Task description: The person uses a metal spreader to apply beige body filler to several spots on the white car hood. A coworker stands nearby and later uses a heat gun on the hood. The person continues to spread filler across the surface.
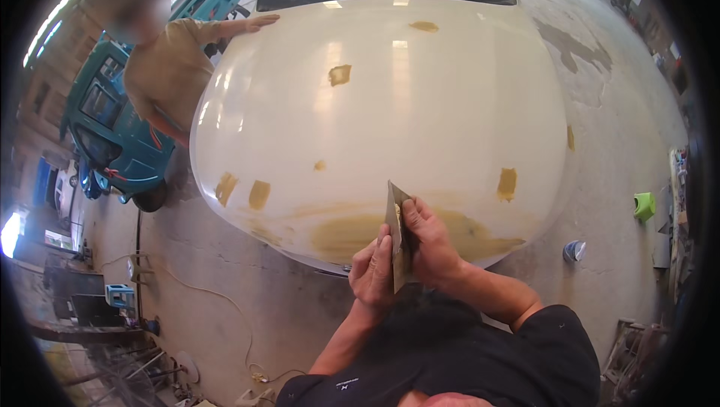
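Black, apparently short-sleeved shirt (pixel 480 354)

A bare concrete floor (pixel 225 272) carries a white car (pixel 375 107), a green stool (pixel 643 205) and a trailing cable (pixel 217 298).

scraper (pixel 398 234) between hands, before hood (pixel 390 107)

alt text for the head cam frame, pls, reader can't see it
Both hands, left hand and right hand, hold a flat metal spreader over the front edge of a white car hood dotted with tan filler patches. Another person rests a hand on the hood's far left side; a teal vehicle stands behind them.
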`<state>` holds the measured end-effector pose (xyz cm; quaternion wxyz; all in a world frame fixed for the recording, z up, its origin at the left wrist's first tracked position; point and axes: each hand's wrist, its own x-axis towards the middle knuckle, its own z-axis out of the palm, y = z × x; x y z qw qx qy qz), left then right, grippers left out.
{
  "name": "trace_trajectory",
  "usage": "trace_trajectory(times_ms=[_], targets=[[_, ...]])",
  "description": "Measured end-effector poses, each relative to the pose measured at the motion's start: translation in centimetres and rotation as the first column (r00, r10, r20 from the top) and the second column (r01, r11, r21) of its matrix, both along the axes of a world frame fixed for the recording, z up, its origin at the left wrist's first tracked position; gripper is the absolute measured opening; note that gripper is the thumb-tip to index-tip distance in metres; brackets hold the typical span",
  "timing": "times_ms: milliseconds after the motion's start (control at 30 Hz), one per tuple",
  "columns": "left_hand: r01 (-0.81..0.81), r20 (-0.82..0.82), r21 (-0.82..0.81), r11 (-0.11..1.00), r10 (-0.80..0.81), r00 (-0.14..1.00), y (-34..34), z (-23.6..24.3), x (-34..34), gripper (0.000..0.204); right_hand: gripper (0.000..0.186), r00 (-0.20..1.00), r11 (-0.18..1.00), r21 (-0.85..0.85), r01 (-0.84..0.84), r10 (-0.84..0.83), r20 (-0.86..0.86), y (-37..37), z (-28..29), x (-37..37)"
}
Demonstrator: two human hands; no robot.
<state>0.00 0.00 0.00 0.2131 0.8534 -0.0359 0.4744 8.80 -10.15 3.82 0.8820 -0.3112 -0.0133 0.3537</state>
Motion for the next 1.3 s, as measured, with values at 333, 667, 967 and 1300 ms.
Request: trace_trajectory(times_ms=[333, 667, 967, 1300], targets=[[0.116, -0.023, -0.206, 0.972, -0.123, 0.992, 12.5, -1.8, 1.0, 0.036, 0.024, 0.990, 0.991, -0.071, 0.116, -0.110, 0.084, 12.8, 0.8, 0.6], [0.246, -0.043, -0.311, 0.918, -0.272, 0.961, 17.9, -2.8, 2.3, 0.025, 0.026, 0.966, 0.970, -0.192, 0.150, -0.103, 0.238, 16.8, 0.0, -0.9], [0.101, 0.066, -0.980, 0.171, -0.201, 0.977, 20.1, -5.2, 1.4, 0.028, 0.021, 0.852, 0.812, -0.379, 0.443, -0.250, 0.461, 12.9, -1.7, 12.9], [0.155, 0.117, -0.977, 0.143, -0.242, 0.963, 21.8, -7.7, 3.6, 0.025, 0.023, 0.028, 0.227, -0.196, 0.954, 0.583, 0.812, 17.2, -3.0, 30.3]])
